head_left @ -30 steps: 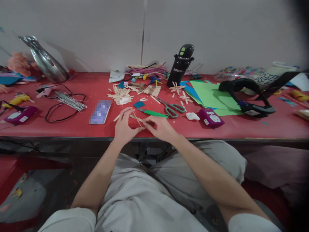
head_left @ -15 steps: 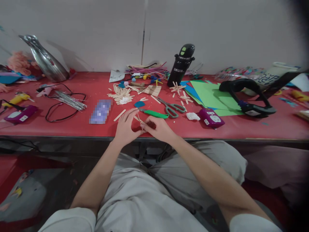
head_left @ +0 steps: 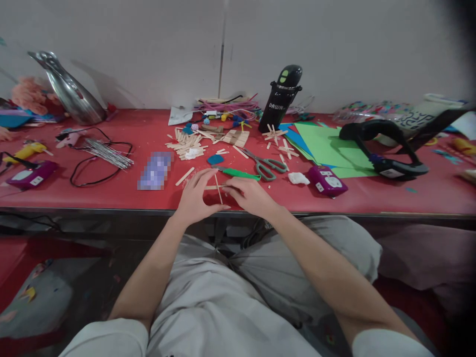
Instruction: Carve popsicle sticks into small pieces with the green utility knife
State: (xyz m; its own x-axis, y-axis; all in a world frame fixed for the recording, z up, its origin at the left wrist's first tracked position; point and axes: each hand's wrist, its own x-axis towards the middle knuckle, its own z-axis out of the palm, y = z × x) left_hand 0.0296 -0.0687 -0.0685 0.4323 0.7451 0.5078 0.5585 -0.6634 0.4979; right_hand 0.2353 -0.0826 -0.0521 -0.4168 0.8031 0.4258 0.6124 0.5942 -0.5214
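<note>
Two thin wooden craft sticks (head_left: 217, 189) lie crossed between my hands at the near edge of the red table (head_left: 111, 196). My left hand (head_left: 194, 198) curls round them from the left, thumb and fingertips on the sticks. From the right, my right hand (head_left: 248, 194) pinches the end of the horizontal stick with its fingers closed. A single loose stick (head_left: 185, 176) lies just left of my left hand. A green-handled cutter (head_left: 238, 174) and a small blue piece (head_left: 214, 159) sit just beyond my fingers.
A heap of craft sticks (head_left: 186, 145), grey scissors (head_left: 266, 165), a black bottle (head_left: 280, 96), green and blue paper sheets (head_left: 323, 144), purple boxes (head_left: 327, 180), a black headset (head_left: 386, 148), a phone (head_left: 155, 170), a black cable (head_left: 98, 163) and a silver vase (head_left: 69, 91) crowd the table.
Both hands have shifted slightly away from me on the table. The sticks now form a cross, one lying level and one pointing away, where earlier they were slanted between my fingers.
</note>
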